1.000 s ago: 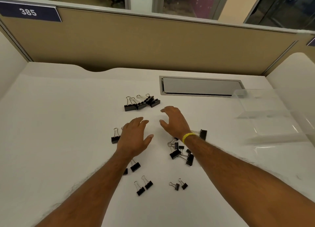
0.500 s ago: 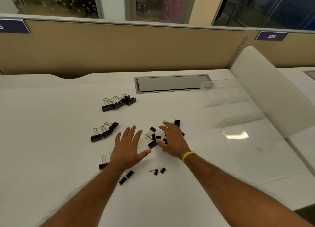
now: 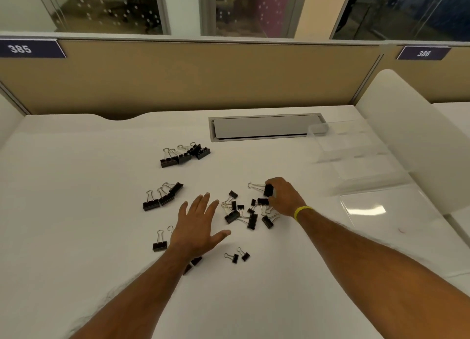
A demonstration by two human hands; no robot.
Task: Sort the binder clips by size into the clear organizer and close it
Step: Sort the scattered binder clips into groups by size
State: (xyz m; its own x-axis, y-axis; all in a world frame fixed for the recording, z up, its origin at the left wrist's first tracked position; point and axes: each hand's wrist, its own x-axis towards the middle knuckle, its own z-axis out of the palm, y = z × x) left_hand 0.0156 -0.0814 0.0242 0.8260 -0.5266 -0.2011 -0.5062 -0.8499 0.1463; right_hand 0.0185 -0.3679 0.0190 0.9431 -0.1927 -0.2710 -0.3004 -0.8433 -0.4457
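Note:
Black binder clips lie scattered on the white desk. A group of large clips sits at the back, three medium clips lie left of centre, and a mixed pile lies in the middle. My right hand pinches a larger clip at the pile's far right edge. My left hand hovers flat with fingers spread, left of the pile, holding nothing. The clear organizer stands open at the right, its lid lying flat in front of it.
Two small clips lie near the front, one clip sits left of my left wrist, and more hide under my left forearm. A grey cable hatch is set into the desk at the back. A white divider rises on the right.
My right hand has moved right and closed its fingers on a larger clip at the pile's edge. My left hand stays spread over the desk. The camera view has shifted.

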